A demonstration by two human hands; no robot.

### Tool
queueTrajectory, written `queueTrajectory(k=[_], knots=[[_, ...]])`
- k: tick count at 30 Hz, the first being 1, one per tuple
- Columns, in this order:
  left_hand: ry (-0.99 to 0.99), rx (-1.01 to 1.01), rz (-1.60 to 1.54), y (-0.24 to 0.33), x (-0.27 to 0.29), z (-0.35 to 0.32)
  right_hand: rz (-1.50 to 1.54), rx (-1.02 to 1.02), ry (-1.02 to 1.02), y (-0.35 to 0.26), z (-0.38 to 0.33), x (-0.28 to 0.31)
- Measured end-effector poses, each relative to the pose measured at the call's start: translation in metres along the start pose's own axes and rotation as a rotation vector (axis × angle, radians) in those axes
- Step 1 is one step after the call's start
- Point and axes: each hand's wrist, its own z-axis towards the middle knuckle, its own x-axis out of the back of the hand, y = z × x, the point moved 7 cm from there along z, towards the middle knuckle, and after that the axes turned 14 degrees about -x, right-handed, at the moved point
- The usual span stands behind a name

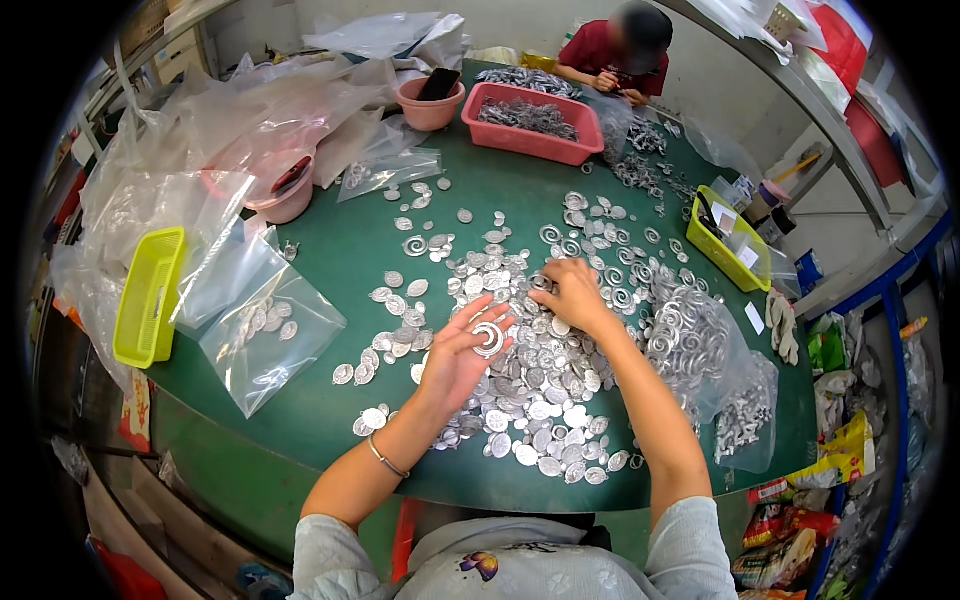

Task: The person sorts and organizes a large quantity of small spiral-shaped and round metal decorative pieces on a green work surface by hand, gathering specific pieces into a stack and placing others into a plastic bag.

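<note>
My left hand is turned palm up over the pile, a silver spiral pendant held against its fingers. A little farther off, my right hand reaches down with fingers bent together around another spiral pendant, partly covered by them. Beneath both hands spreads a heap of flat silver oval medals. More spiral pendants lie loose just right of my right hand. A clear bag packed with spirals rests beside my right forearm.
On the green table stand a pink tray of metal parts, pink bowls and yellow-green baskets. A clear bag holding several medals lies left. Across the table, a person handles small parts. Shelving stands right.
</note>
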Motion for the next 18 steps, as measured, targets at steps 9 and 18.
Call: queueTrajectory(k=[9, 18], knots=[[-0.062, 0.027, -0.152, -0.001, -0.006, 0.001, 0.256, -0.087, 0.176, -0.005, 0.005, 0.032], [-0.074, 0.089, -0.075, -0.003, -0.014, -0.006, -0.243, -0.205, -0.054, 0.016, -0.022, 0.045]])
